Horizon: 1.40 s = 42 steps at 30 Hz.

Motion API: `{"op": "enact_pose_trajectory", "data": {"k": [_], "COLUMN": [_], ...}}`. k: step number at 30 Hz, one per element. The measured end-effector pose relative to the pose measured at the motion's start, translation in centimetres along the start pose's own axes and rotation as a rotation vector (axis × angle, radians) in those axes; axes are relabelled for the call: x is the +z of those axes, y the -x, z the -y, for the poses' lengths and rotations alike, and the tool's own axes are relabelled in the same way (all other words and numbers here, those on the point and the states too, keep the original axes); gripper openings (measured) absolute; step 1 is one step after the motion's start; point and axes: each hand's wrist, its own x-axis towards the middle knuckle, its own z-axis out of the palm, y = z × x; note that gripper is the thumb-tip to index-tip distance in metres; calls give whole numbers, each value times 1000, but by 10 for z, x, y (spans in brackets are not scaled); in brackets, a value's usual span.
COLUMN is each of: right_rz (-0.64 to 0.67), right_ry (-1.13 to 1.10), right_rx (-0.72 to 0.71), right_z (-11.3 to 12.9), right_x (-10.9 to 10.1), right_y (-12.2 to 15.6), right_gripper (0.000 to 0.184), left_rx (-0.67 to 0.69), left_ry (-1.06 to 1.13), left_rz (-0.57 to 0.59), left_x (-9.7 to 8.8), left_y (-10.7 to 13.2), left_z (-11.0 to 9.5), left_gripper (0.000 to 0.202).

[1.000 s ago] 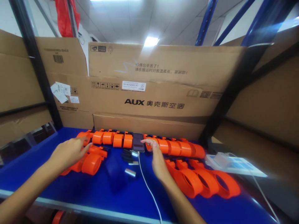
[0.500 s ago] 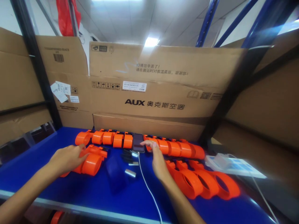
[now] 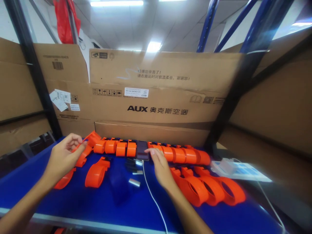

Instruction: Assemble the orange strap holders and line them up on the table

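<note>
My left hand [image 3: 64, 156] pinches an orange strap [image 3: 81, 156], lifted at the left side of the blue table. Below that hand lies a second orange strap coil [image 3: 65, 180], and to its right another coil [image 3: 96, 174] with a black buckle end. My right hand [image 3: 158, 164] holds nothing; its fingers stretch out, with a fingertip at the right edge of a dark phone [image 3: 142, 150]. Whether it touches the screen I cannot tell. A white cable [image 3: 151, 191] runs from the phone toward the front edge.
Along the back stand rolled orange straps [image 3: 179, 155]; larger loops [image 3: 212, 190] lie at front right. Small silver metal pieces [image 3: 134, 182] and dark parts lie below the phone. A white power strip [image 3: 240, 170] sits at right. Cardboard [image 3: 156, 107] walls the back between rack posts.
My left hand has risen slightly and moved left, lifting an orange strap away from the coil beside it. My right hand stays by the phone. The view has shifted a little.
</note>
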Motion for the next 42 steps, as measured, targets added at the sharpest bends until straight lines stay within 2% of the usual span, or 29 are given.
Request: {"op": "enact_pose_trajectory", "data": {"k": [2,4,7,9,11,13,16,19,21,23,24,25,27,29,31,34,36,39,42], "right_rz": [42,94,110,84,57,27,-6,-49,-61,-12,24,57,96,75,14,-47,-4,214,456], "right_ry": [-43,-144,-277,-284,-263,-265,-296,-313,-314,-302,-293,-283,-270,-256,-220,-114,19,369,646], "right_rx": [36,93,171,210,253,294,324,333,331,323,318,313,305,282,208,85,52,-42,-130], "right_z": [-2,-4,-6,-7,-8,-11,-16,-21,-22,-21,-20,-20,-19,-20,-23,-28,-30,-30,-29], "right_x": [3,5,7,5,2,-3,-9,-12,-12,-9,-7,-3,5,13,20,19,11,-2,-8], "right_y": [0,-1,-4,-5,-7,-9,-12,-15,-16,-14,-13,-11,-8,-6,-6,-8,-9,-5,2], "right_gripper": [35,39,47,46,44,46,49,51,51,52,52,52,51,49,43,37,36,23,9], "left_rx": [20,28,-14,-37,-46,-62,-26,3,-45,-106,-122,-133,-146,-169,-207,-293,-368,-462,-525], "left_ry": [322,548,692,766,824,902,1001,1081,1136,1137,1124,1109,1098,1109,1118,1157,1231,1330,1317], "left_rz": [-62,-1,161,289,400,439,526,661,630,558,558,587,725,865,918,843,728,533,436], "left_x": [16,40,84,110,129,144,158,169,174,176,176,176,175,174,176,180,181,179,176], "left_y": [15,36,69,85,91,88,76,60,50,43,42,42,45,50,53,50,44,35,31], "left_z": [-17,-35,-58,-70,-80,-86,-91,-85,-76,-66,-63,-60,-58,-60,-61,-57,-52,-45,-42], "left_gripper": [24,24,19,18,20,19,22,35,35,36,36,36,40,48,55,58,59,56,45]}}
